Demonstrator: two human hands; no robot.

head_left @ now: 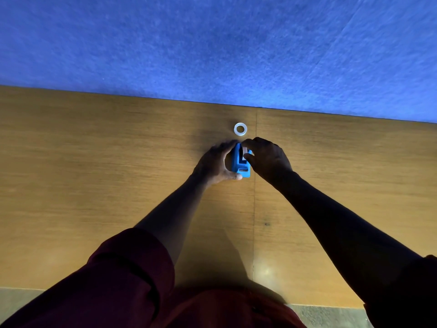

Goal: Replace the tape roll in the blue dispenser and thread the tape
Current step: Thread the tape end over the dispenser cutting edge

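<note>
The blue dispenser [238, 162] stands on the wooden table [118, 174], its cutter end toward me. My left hand [216, 163] wraps its left side, thumb at the near end. My right hand [267, 158] rests over its right side and top, fingertips at the roll slot, where something pale shows. Whether those fingers pinch tape or a roll is hidden. A white tape roll or ring [240, 129] lies flat on the table just beyond the dispenser, touched by neither hand.
A blue felt wall panel [212, 43] rises right behind the table's far edge. A seam [255, 209] runs down the tabletop toward me. Dark red sleeves [123, 280] fill the bottom of the view.
</note>
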